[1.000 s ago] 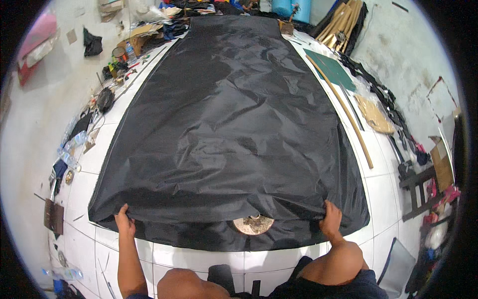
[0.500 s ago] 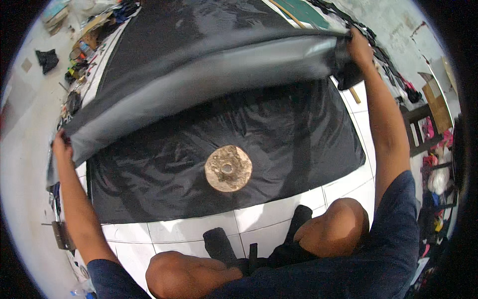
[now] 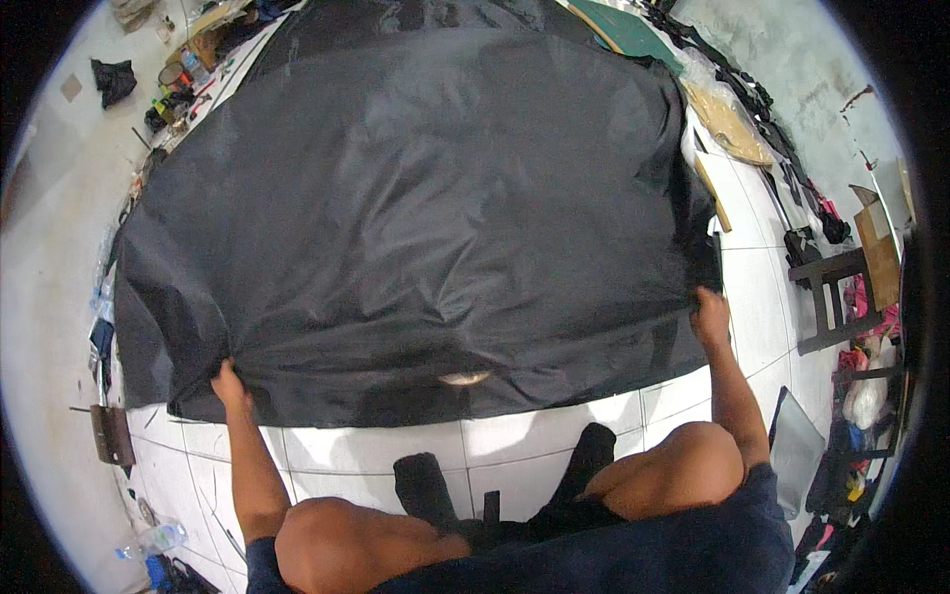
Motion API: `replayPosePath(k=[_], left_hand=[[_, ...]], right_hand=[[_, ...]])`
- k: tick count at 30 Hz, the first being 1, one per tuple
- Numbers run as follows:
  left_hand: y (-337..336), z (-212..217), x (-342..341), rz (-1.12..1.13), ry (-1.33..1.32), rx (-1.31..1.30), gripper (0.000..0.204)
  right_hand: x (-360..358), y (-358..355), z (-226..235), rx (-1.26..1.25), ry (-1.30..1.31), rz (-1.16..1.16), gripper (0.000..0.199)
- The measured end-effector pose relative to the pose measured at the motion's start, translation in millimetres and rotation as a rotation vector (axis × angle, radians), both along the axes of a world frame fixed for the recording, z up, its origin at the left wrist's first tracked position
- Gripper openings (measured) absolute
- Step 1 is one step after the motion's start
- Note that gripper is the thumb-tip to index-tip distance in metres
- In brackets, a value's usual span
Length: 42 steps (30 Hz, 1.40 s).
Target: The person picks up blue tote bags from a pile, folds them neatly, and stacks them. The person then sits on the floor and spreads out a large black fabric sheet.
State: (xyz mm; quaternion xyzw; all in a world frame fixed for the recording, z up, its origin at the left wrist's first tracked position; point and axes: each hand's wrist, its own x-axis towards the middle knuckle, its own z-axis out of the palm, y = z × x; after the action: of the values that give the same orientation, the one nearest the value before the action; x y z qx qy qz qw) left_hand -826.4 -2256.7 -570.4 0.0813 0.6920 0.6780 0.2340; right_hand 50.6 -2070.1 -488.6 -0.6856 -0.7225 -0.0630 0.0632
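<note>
A large sheet of black fabric (image 3: 426, 198) spreads over another black layer on the white tiled floor (image 3: 376, 450). My left hand (image 3: 231, 384) pinches its near edge at the left, where creases run out from the fingers. At the right, my right hand (image 3: 709, 317) grips the same edge near the corner. Between the hands, the fabric drapes over a round, flat, worn disc (image 3: 465, 378); only a thin sliver of its near rim shows below the cloth edge. The near strip of the lower black layer (image 3: 396, 406) lies flat beneath.
A wooden stick (image 3: 714, 193) and a green board (image 3: 628, 40) lie along the right side. A dark slatted rack (image 3: 836, 287) stands farther right. Bottles and clutter (image 3: 193, 69) line the left wall. My knees (image 3: 336, 544) are bent close to the cloth.
Both hands have come down and toward me with the fabric edge. The raised, blurred sheet now lies spread out and covers most of the disc, which was fully visible before.
</note>
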Motion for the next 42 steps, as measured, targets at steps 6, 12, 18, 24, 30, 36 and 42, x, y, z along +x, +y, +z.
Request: replayPosePath(k=[6, 12, 18, 24, 30, 36, 42], left_hand=[[-28, -72, 10, 0.083, -0.115, -0.091, 0.056], [-34, -105, 0, 0.136, -0.155, -0.138, 0.047], [-27, -81, 21, 0.218, -0.199, -0.135, 0.041], [-28, -54, 20, 0.226, -0.064, -0.102, 0.046], [11, -20, 3, 0.488, 0.203, -0.154, 0.057], [-6, -8, 17, 0.487, 0.446, -0.295, 0.060], [-26, -42, -24, 0.613, 0.182, -0.096, 0.063]], right_hand=[[49, -65, -33, -0.238, -0.091, -0.083, 0.029], [41, -83, -53, -0.237, -0.005, -0.254, 0.026], [42, -80, -59, 0.004, 0.196, -0.470, 0.034], [87, -7, -68, 0.287, 0.668, -0.647, 0.029], [87, 19, -38, 0.557, 0.768, -0.366, 0.014], [108, -13, -61, 0.145, 0.255, -0.311, 0.018], [85, -36, -97, 0.102, 0.423, -0.165, 0.027]])
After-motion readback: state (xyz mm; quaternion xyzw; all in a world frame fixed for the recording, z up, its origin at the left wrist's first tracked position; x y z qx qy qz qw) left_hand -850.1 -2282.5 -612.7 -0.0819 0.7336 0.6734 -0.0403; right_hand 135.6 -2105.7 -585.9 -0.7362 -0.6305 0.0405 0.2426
